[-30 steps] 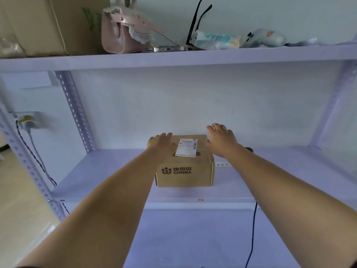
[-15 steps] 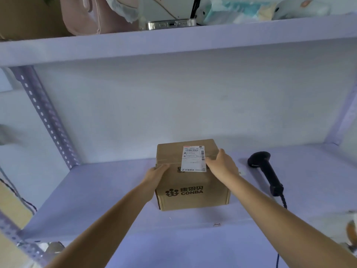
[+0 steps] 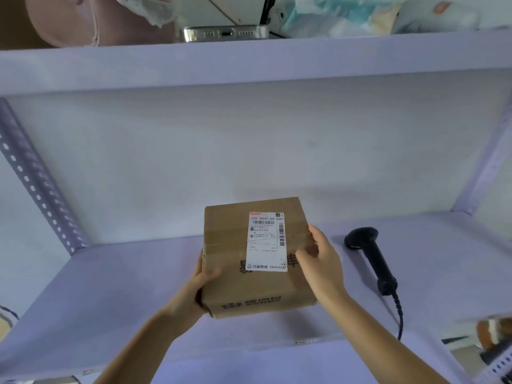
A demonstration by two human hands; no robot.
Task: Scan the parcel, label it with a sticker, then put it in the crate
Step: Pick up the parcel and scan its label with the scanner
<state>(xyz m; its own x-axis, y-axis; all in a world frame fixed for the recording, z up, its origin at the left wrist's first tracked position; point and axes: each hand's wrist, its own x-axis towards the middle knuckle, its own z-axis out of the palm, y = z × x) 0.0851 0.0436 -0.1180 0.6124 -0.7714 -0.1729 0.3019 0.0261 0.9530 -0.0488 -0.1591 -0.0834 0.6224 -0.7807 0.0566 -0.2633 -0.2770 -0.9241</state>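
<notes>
Here both hands clamp the parcel from opposite sides. The left hand (image 3: 199,284) presses against the parcel's left wall, thumb hooked over the top edge near its front corner. The right hand (image 3: 321,261) wraps the right edge, fingers curled onto the top face and thumb lying on the lid beside the shipping label.

The parcel (image 3: 235,273) is a brown cardboard box, tilted so its lid faces the camera; whether its underside touches the shelf cannot be told. A white shipping label (image 3: 266,241) with barcodes sits on the lid, right of centre, reaching from near the far edge to past the middle. Dark printed lettering shows on the lid under the label and on the near front face.

Just right of the parcel, a black handheld scanner (image 3: 368,256) lies flat on the pale shelf (image 3: 110,286), head pointing away, its cable trailing over the front edge. Above the parcel, an upper shelf (image 3: 249,59) carries a phone (image 3: 224,33) lying on its edge and a pink bag (image 3: 66,20).
</notes>
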